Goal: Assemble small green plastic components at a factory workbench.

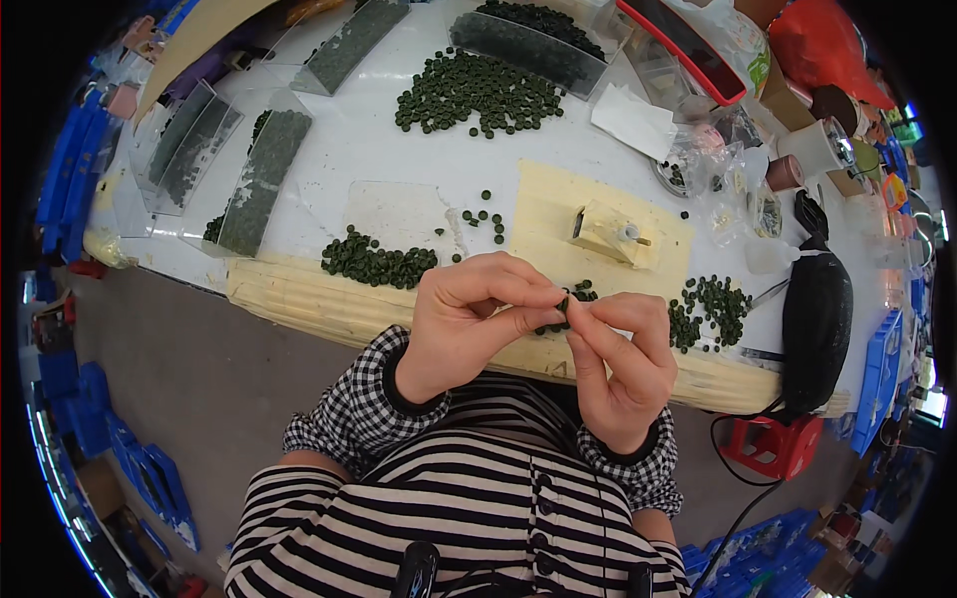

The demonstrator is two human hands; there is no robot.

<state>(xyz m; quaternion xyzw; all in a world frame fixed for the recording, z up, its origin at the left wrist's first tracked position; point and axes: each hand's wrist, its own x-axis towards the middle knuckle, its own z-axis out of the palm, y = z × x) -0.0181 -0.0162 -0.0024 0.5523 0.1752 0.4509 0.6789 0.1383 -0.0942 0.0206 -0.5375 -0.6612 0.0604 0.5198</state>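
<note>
Over the front edge of the table, my left hand [464,324] and my right hand [628,369] meet fingertip to fingertip. Both pinch one small dark green round piece [564,305], mostly covered by the fingers. Just behind the fingertips lie several more green pieces [584,290], partly hidden by my hands. A heap of the same pieces [379,262] sits left of my left hand. To the right of my right hand is another loose heap [720,307]. Beyond the hands, a small block wrapped in yellowish tape [613,235] with a metal tip stands on a yellow sheet [543,189].
A large pile of green pieces [474,92] lies at the back, beside a clear box [528,50]. More clear boxes [264,179] stand at the left. At the right are a black pouch [817,319], plastic bags [743,199] and a red-cased phone [688,50]. Padding [299,299] covers the table edge.
</note>
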